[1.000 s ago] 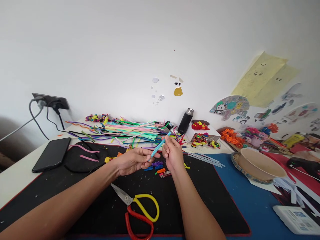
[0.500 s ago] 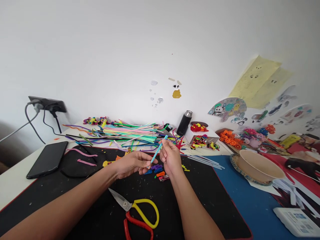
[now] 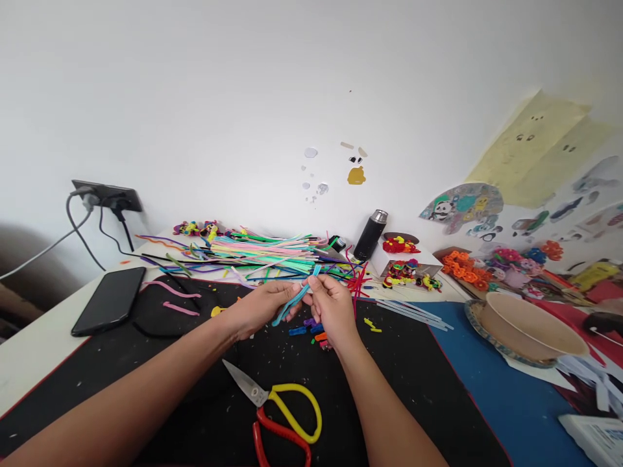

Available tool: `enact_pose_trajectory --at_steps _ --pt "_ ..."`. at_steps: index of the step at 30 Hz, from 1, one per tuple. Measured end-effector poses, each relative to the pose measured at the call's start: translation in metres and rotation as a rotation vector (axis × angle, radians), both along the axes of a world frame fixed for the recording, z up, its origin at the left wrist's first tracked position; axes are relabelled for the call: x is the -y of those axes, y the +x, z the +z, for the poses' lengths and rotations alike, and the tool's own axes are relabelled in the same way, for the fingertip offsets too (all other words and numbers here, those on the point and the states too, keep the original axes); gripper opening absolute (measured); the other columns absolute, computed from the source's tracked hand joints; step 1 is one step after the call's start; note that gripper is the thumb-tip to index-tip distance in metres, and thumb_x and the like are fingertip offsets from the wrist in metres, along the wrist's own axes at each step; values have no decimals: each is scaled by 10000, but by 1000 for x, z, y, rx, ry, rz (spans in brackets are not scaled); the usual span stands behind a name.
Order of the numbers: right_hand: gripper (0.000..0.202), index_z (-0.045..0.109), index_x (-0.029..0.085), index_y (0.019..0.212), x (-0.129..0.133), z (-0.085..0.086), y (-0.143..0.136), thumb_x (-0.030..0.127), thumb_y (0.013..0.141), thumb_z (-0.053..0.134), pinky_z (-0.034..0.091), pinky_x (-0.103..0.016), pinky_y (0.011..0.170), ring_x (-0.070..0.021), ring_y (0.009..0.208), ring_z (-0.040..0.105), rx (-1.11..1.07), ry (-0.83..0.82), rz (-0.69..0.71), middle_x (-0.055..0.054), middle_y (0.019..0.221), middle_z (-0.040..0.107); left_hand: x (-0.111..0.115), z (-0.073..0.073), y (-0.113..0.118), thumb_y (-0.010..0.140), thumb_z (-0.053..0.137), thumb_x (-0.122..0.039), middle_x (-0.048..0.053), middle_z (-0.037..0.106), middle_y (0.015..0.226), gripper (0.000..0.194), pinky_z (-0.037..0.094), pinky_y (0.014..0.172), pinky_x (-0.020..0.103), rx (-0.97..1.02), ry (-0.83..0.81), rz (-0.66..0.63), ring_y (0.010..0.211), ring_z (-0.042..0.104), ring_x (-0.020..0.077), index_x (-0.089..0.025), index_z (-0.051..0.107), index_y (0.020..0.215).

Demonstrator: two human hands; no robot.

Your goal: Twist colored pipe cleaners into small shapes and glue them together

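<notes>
Between my two hands are light-blue pipe cleaners [image 3: 291, 303], lying side by side and slanting down to the left. My left hand [image 3: 270, 306] pinches them with thumb and fingers along their middle. At their upper end, my right hand [image 3: 331, 305] is closed on them, fingertips close to the left ones. Below and behind the hands, short bent pipe cleaner pieces [image 3: 298, 331] in blue, purple and orange lie on the black mat [image 3: 195, 395]. Scissors [image 3: 272, 402] with one yellow and one red handle rest on the mat in front of me.
A heap of long pipe cleaners [image 3: 267, 250] runs along the wall. Black phone [image 3: 111, 301] at left, pink pieces [image 3: 180, 308] beside it. At the back stands a black flask [image 3: 370, 237]; to the right are white sticks [image 3: 413, 312] and a beige bowl [image 3: 535, 327].
My hands have come closer together, and the blue pipe cleaner's lower end now sticks out past the left fingers. The whole view has shifted slightly, moving the scene to the right.
</notes>
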State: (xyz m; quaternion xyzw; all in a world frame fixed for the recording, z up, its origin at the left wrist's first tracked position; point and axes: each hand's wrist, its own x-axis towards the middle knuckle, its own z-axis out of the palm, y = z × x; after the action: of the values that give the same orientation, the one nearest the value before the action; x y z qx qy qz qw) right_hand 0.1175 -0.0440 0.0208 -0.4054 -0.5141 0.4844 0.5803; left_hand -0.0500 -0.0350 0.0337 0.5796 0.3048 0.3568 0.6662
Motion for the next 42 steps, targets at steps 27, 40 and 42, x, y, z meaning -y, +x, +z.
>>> enact_pose_trajectory --at_steps 27,40,42 --pt "392 611 196 726 9 13 -3 535 920 646 272 -197 356 -62 344 380 44 42 45 62 510 519 11 -7 11 903 688 -562 -84 292 576 459 136 467 227 163 -194 -11 497 185 67 -150 568 740" --pt "392 702 172 789 9 14 -2 549 894 686 268 -202 355 -72 303 349 -38 18 -15 89 372 422 9 -5 4 886 756 -381 -90 291 568 284 131 473 215 246 -388 -176 478 182 49 -130 629 842" --pt "403 697 171 796 9 16 -2 564 885 694 268 -202 350 -72 301 346 -60 19 -26 93 373 413 10 -5 6 881 762 -393 -93 283 560 304 123 473 219 233 -333 -139 480 175 51 -132 619 822"
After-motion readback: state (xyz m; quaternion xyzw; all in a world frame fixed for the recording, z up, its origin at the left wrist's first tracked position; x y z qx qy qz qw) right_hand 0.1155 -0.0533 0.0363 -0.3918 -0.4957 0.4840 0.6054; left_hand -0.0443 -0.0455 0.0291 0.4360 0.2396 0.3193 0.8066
